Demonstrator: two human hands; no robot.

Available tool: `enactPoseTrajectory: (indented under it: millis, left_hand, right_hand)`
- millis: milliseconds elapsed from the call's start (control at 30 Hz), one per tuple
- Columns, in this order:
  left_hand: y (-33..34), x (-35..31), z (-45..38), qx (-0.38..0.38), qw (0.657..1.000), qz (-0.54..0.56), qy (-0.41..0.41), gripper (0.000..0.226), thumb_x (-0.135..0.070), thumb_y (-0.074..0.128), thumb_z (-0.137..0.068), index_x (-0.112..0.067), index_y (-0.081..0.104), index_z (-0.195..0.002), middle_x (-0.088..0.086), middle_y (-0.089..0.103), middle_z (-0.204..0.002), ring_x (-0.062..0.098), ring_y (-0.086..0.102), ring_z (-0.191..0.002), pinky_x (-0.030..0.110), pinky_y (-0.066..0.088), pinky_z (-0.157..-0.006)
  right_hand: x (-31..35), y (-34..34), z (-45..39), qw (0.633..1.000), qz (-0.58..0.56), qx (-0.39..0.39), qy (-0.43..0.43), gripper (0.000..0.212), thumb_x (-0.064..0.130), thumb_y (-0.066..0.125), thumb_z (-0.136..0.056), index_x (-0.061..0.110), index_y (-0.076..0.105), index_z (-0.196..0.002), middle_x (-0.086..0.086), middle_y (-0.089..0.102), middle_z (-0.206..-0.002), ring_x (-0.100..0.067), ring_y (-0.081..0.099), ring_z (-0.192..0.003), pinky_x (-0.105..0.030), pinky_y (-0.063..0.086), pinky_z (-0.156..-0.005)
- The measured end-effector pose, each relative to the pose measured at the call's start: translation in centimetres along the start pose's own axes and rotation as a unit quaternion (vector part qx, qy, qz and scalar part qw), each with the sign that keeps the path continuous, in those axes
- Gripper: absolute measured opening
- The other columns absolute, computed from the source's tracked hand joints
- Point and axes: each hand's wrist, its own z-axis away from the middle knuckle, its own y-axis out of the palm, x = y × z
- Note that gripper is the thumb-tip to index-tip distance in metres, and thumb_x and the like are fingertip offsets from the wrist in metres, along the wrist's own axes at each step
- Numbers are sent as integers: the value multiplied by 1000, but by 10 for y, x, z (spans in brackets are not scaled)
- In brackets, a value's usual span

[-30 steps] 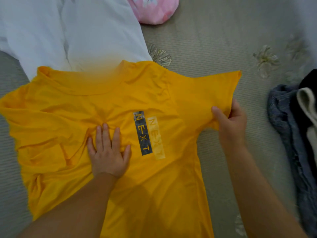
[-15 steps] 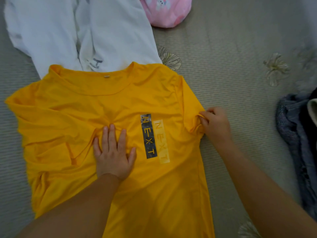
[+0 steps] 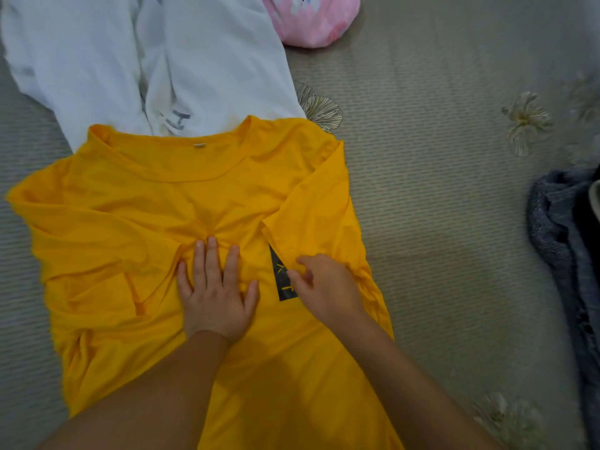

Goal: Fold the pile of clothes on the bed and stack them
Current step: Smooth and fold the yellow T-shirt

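Head view showed the yellow T-shirt (image 3: 168,203) lying front-up on the bed cover (image 3: 438,196), its collar overlapping the hem of a white garment (image 3: 207,60) further up. What had just changed was the right sleeve (image 3: 311,219): it had been carried in over the chest and now lay folded across the printed logo (image 3: 283,280), hiding the upper part of it. The right hand (image 3: 324,287) pinched the sleeve's edge between thumb and curled fingers, just beside the logo. The left hand (image 3: 214,293) was spread flat with straight fingers, pressing the middle of the shirt so the cloth did not slide. A second before, that sleeve had been stretched out to the side in the right hand; half a second before, it was bunched at the shirt's side seam; the left hand had stayed put throughout. I judged the first side fold nearly done, with the left sleeve (image 3: 58,219), still spread out, to follow. A pink bundle (image 3: 311,17) sat at the top, and dark clothes (image 3: 565,241) waited at the right edge
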Motion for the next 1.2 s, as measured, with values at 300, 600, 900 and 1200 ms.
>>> enactPoseTrajectory:
  millis: [300,600,900,1200]
  left_hand:
    - [-3,1,-2,25,1000,2,-11,65,-53,5,-93,-9,38,-129,28,47,-132,34,28,-126,42,12,-105]
    - [-5,3,-1,81,996,3,-21,65,-53,5,-93,-11,35,-132,23,39,-138,31,20,-134,34,-11,-112]
    - [-6,3,-2,74,997,12,-31,64,-53,2,-93,-14,33,-132,15,26,-140,26,12,-138,35,-10,-113]
    - [-5,3,-2,69,997,7,-29,64,-52,2,-93,-13,35,-131,16,27,-139,30,18,-136,35,-10,-113]
  right_hand:
    - [-18,-82,-79,970,-5,-212,-117,36,11,40,-86,-6,63,-110,-22,65,-107,-33,59,-99,-15,31,-82]
    - [19,-122,-166,893,374,237,-75,36,17,34,-96,0,61,-113,-17,63,-100,-27,57,-84,-26,42,-67]
    - [21,-125,-150,845,417,296,-154,22,17,55,-90,7,65,-107,-10,64,-109,-19,51,-88,-23,38,-64]
    - [-6,-76,-147,879,330,-173,-299,29,18,40,-73,3,65,-72,-18,62,-70,-32,61,-57,-30,47,-47]
